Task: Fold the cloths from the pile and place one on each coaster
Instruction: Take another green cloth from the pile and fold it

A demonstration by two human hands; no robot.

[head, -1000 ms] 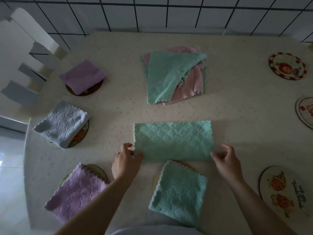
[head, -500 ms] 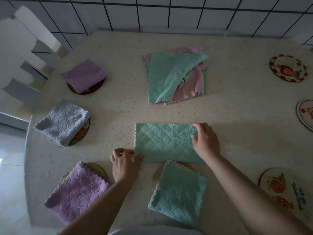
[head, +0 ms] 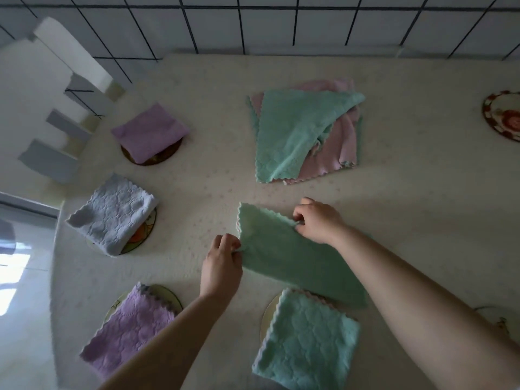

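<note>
We find no brand, label or readable writing on anything in view; the coasters show only printed cartoon pictures. The green cloth (head: 292,254) we are folding lies at the middle of the bench (head: 422,192), a half-folded strip whose long axis runs diagonally from its scalloped far-left corner down toward the near right, where it ends just beside the folded green cloth (head: 306,342) on the near coaster (head: 268,311). Our left hand (head: 222,266) pinches the strip's left edge with curled fingers, and our right hand (head: 318,220) pinches its upper edge, lifting that part off the bench. The pile (head: 306,130) of green and pink cloths sits beyond, well apart. To the left, three folded cloths rest on coasters: a purple cloth (head: 149,130), a grey cloth (head: 112,212) and a lilac cloth (head: 129,330). A bare red-rimmed coaster (head: 503,114) lies at the far right.
</note>
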